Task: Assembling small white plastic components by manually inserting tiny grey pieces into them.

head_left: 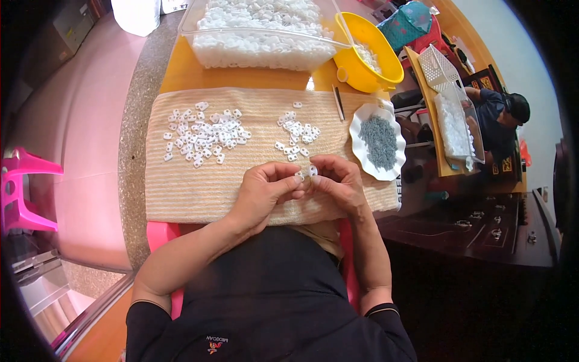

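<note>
My left hand (265, 188) and my right hand (341, 184) meet over the front of the striped cloth. Pinched in the right fingertips is a small white two-holed plastic piece (313, 171). The left thumb and forefinger press together on something tiny and pale, too small to make out. Just beyond the hands lies a small cluster of similar white pieces (295, 131). A larger spread of them (208, 134) covers the cloth farther left. To the right, a white scalloped dish (357, 142) holds a heap of small grey parts (379, 142).
At the table's back stands a clear bin (265, 30) full of white pieces, beside a yellow basin (386, 75). Two slim sticks (338, 102) rest on the striped cloth (181, 193). A pink stool (27, 193) is at left; another person (500, 117) sits at far right.
</note>
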Demonstrator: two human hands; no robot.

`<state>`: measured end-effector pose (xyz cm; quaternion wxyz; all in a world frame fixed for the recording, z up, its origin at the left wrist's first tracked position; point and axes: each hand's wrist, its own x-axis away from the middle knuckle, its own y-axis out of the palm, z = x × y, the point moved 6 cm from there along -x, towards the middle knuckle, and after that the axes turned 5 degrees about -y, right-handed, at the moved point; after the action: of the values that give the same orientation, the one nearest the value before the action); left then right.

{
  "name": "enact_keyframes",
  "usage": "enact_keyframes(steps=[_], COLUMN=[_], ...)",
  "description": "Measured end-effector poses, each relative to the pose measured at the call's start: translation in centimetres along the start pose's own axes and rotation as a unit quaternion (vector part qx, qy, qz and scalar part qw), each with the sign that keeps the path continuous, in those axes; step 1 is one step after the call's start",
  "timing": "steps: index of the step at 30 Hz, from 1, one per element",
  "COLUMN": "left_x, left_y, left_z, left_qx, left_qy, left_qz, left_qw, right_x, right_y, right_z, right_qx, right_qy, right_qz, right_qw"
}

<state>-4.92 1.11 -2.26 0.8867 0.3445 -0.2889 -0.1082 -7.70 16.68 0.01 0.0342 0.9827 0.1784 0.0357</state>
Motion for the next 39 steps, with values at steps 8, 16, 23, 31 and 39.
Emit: enact_keyframes(steps=[8, 16, 23, 31, 39], left_x=[-0.1, 0.1, 0.0, 0.1, -0.1], left_y=[-0.4, -0.2, -0.3, -0.1, -0.2], left_z=[-0.3, -0.1, -0.1, 0.1, 0.0], left_qx=[0.002, -0.005, -0.002, -0.005, -0.004], left_qy=[0.002, 0.004, 0.005, 0.002, 0.002], left_qz=[0.007, 0.006, 0.008, 0.004, 0.002], left_qw=[1.000, 1.000, 1.000, 1.000, 1.000], right_x=[0.0, 0.0, -0.1, 0.0, 0.0], right_y=[0.0, 0.3, 0.4, 0.0, 0.2], right_z=[-0.2, -0.5, -0.6, 0.2, 0.3], right_qx=[0.020, 0.025, 0.025, 0.011, -0.020], right_qy=[0.006, -0.004, 0.009, 0.022, 0.003], right_qz=[0.010, 0.010, 0.024, 0.025, 0.001], right_qw=[1.000, 1.000, 0.999, 0.999, 1.000])
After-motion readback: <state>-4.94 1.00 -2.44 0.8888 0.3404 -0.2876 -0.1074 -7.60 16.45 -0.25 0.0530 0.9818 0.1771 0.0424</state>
